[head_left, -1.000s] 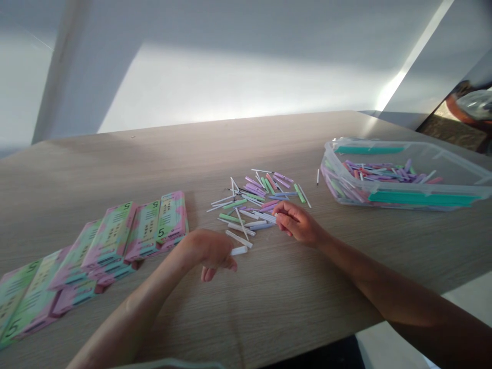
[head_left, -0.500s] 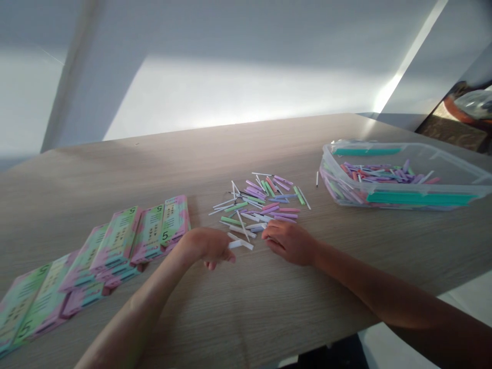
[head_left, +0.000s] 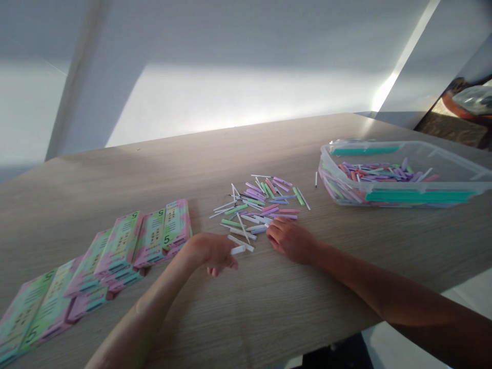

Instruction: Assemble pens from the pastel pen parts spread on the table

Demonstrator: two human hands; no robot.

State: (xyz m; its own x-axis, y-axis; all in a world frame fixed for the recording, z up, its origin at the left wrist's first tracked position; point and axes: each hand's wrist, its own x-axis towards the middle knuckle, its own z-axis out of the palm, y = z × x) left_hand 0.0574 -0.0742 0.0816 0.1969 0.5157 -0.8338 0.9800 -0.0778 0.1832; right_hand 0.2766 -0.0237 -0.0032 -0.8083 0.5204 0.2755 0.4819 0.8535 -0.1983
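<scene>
My left hand (head_left: 217,252) is closed on a white pen-like tube (head_left: 238,250), which sticks out from the fingers toward the right. Just beyond that tube, another white tube (head_left: 242,243) lies on the table. My right hand (head_left: 291,240) rests at the near right edge of a loose pile, its fingers curled in. A small pale end shows by its fingertips, too little to name. In the pile are slim purple sticks (head_left: 255,195), green sticks (head_left: 299,196), and thin white ones with dark tips (head_left: 222,210).
Stacked pink-and-green boxes (head_left: 154,233) marked 5 line the table's left side. To the right stands a clear plastic bin (head_left: 418,187) with teal strips, holding many similar sticks. One thin white stick (head_left: 316,179) lies alone beside the bin. A wall (head_left: 230,92) rises behind the table.
The view has shifted slightly. Both hands stay near the pile's front edge, and the white tube in my left hand has turned a little. My right fingers have moved slightly.
</scene>
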